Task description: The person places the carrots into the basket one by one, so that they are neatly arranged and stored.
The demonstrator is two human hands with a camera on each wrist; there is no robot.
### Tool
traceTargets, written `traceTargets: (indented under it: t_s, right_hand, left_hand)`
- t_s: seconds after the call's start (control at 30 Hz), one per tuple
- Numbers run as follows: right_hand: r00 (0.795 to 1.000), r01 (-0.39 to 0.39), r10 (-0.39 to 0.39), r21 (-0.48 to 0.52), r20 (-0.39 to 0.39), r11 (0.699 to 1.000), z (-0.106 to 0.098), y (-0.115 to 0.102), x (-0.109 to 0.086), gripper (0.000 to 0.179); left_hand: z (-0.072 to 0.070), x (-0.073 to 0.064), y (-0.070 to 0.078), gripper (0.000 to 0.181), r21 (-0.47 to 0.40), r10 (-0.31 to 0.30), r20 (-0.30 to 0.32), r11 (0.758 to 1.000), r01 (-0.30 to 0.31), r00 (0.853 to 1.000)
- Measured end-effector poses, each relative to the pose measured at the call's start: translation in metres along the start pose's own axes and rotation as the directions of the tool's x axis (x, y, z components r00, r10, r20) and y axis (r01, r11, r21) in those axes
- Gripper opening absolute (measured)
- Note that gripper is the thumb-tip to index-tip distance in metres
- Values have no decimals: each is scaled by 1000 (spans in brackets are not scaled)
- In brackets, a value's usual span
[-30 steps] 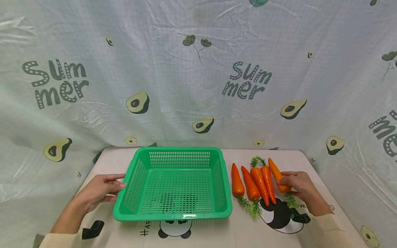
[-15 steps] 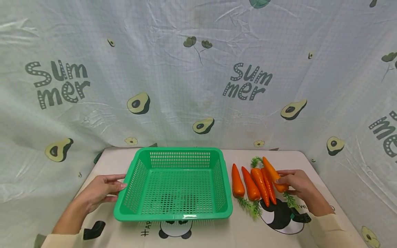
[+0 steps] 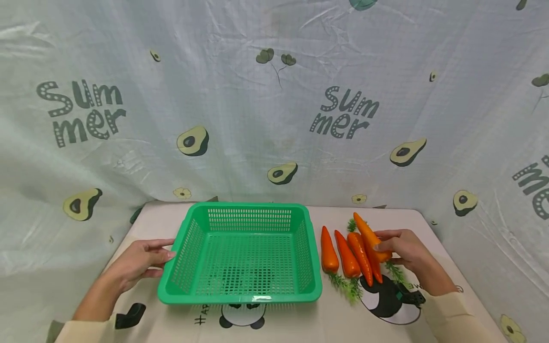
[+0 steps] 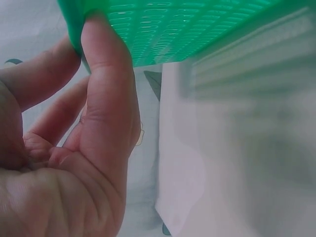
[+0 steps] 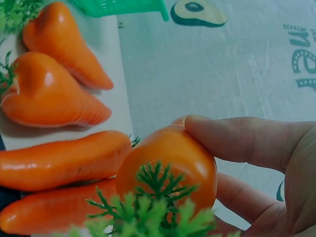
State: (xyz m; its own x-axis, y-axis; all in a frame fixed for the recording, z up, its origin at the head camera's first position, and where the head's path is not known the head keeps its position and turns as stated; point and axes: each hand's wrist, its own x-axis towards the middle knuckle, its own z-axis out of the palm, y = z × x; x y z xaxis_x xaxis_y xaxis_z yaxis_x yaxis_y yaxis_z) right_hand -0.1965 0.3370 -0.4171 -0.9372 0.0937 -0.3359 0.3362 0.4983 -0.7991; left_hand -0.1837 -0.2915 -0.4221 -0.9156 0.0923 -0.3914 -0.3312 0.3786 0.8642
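My right hand (image 3: 405,250) pinches an orange carrot (image 3: 368,234) near its thick end, between thumb and fingers. That carrot is held above the neighbouring carrots and partly covers one. In the right wrist view its round top (image 5: 168,168) faces the camera, with green leaves (image 5: 158,212) in front. My left hand (image 3: 141,262) grips the left rim of a green plastic basket (image 3: 238,300) with thumb and fingertips. The left wrist view shows the thumb (image 4: 106,74) against the basket rim. Nothing lies inside the basket.
Several carrots (image 3: 328,255) with green tops lie side by side, right of the basket. They rest on a white table (image 3: 300,324) with panda prints. A printed curtain (image 3: 240,105) hangs behind and along both sides of the table.
My right hand has raised the carrot and carried it left, over the carrot beside it. My left hand and the basket stay in place.
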Motion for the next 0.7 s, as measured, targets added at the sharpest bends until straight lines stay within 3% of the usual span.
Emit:
traceTargets:
  t_s: [0.7]
  right_hand:
    - [996, 45, -46, 20, 73, 999, 14, -24, 5, 63]
  left_hand:
    - [-1, 1, -1, 62, -15, -4, 6, 1000, 4, 1000]
